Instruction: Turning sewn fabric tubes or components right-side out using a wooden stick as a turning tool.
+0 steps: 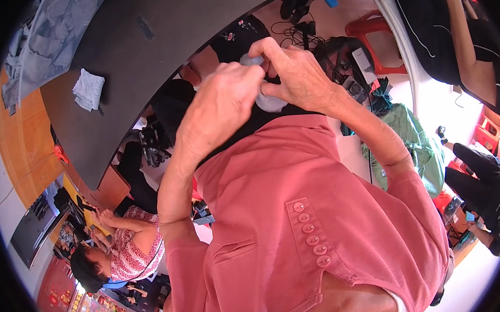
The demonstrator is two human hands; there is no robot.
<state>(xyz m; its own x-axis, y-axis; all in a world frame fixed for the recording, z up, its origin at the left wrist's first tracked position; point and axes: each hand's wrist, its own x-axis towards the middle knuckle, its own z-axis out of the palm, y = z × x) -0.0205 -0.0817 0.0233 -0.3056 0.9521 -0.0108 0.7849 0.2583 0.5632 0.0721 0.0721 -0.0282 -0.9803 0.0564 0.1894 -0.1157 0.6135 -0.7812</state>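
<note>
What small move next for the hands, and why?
Probably ease the left hand and right hand slightly apart: the grey cloth-like piece looks bunched and mostly hidden between them, so spreading it might expose more.

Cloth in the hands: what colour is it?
The cloth is pale grey, seen best in the head view.

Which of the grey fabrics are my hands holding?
The crumpled piece between your left hand and right hand; the folded piece and upper-left heap lie untouched.
</note>
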